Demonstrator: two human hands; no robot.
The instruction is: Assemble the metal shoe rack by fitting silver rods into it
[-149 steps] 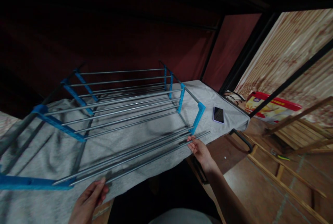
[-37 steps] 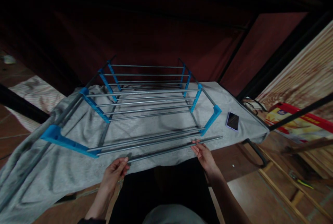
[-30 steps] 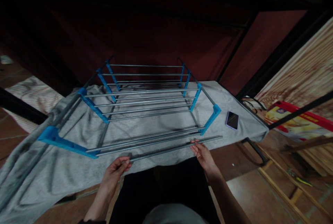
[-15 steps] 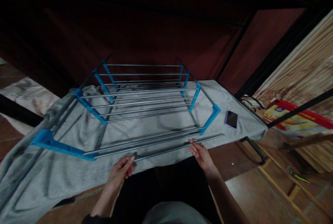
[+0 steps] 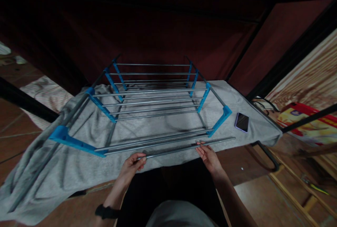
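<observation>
A rack of grey metal rods and blue plastic side pieces lies on a grey cloth. One loose metal rod rests along the near edge of the cloth, just in front of the rack. My left hand pinches the rod's left end between thumb and fingers. My right hand holds the same rod farther right, fingers curled round it. The rod's right end sticks out past the blue corner piece.
A phone lies face up on the cloth right of the rack. A red and yellow box and wooden slats sit on the floor at right. Black metal bars run beside the cloth's right edge. Dark red fabric hangs behind.
The view shifted and both hands slid a little to the right along the loose rod. The rod stays close to the rack's front edge, still held at both points.
</observation>
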